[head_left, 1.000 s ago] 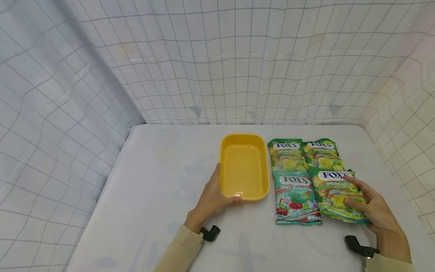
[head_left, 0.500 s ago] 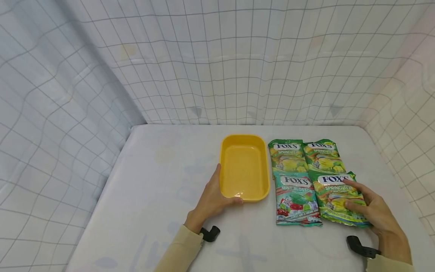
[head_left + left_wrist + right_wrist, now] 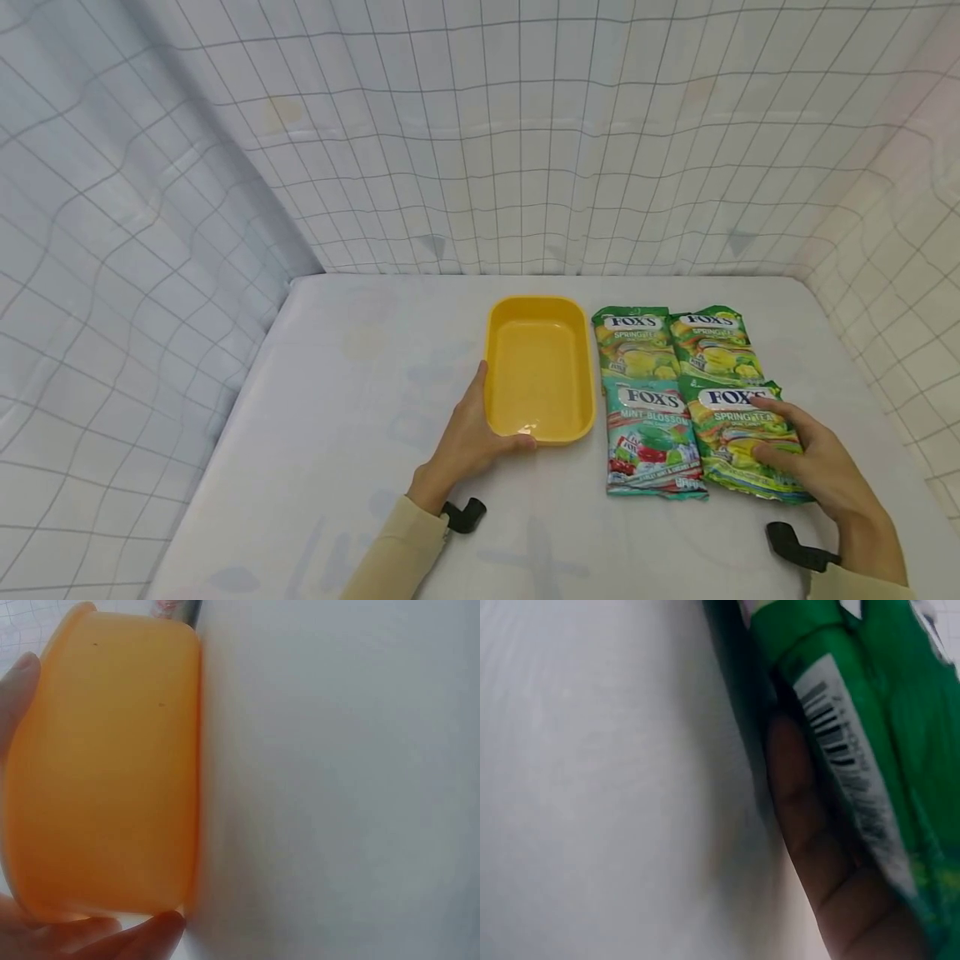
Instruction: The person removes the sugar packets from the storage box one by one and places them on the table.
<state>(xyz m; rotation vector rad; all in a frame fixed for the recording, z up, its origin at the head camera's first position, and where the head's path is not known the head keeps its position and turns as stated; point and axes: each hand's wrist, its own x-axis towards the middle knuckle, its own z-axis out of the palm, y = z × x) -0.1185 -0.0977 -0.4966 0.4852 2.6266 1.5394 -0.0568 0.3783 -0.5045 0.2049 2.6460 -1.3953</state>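
Observation:
A yellow plastic tub (image 3: pixel 590 392) sits on the white table with nothing inside it. My left hand (image 3: pixel 472 433) grips its near left corner, thumb along the front and fingers on the left side. The left wrist view shows the tub's wall (image 3: pixel 112 765) between thumb and fingers. With my right hand (image 3: pixel 825 467) I hold the right edge of a green Fox's Spring Tea candy bag (image 3: pixel 727 425). In the right wrist view a finger (image 3: pixel 799 802) lies beneath the bag, beside its barcode. A teal Fox's Mint Blossom candy bag (image 3: pixel 652 437) adjoins it on the left.
Two more green Spring Tea bags, a left one (image 3: pixel 633 346) and a right one (image 3: pixel 714 346), lie side by side behind the front pair. White grid-patterned cloth walls (image 3: pixel 525 167) enclose the table (image 3: pixel 360 375) at the back and sides.
The green bag in my right hand has come down slightly and shifted a little left, settling flatter beside the teal bag. My left hand and the tub have stayed put.

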